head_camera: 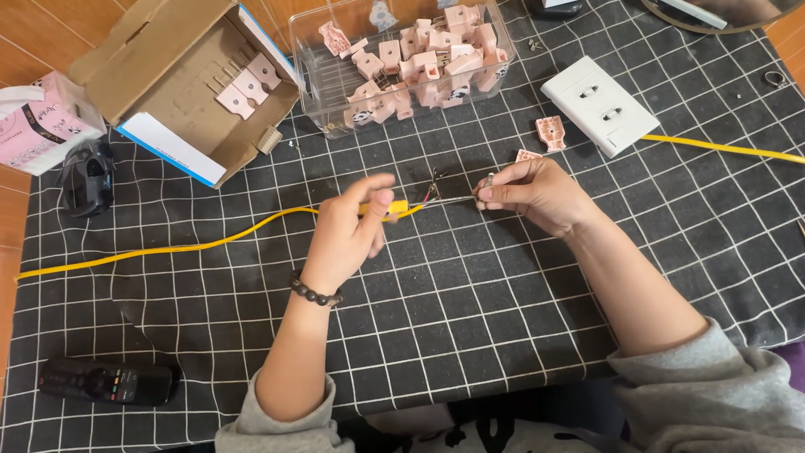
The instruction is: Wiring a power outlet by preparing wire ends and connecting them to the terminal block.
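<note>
Two hands work one yellow cable above a black grid-patterned mat: the left hand pinches the cable's cut end, while the right hand pinches the thin bare wires emerging from it. Beyond the fingers lie two loose pink plug parts, a white socket plate, a clear tub of pink parts and an open cardboard box. A black remote rests near the left forearm.

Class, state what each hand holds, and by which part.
Left hand pinches the yellow cable at its stripped end. Right hand pinches the tip of a bared wire from that end.
</note>
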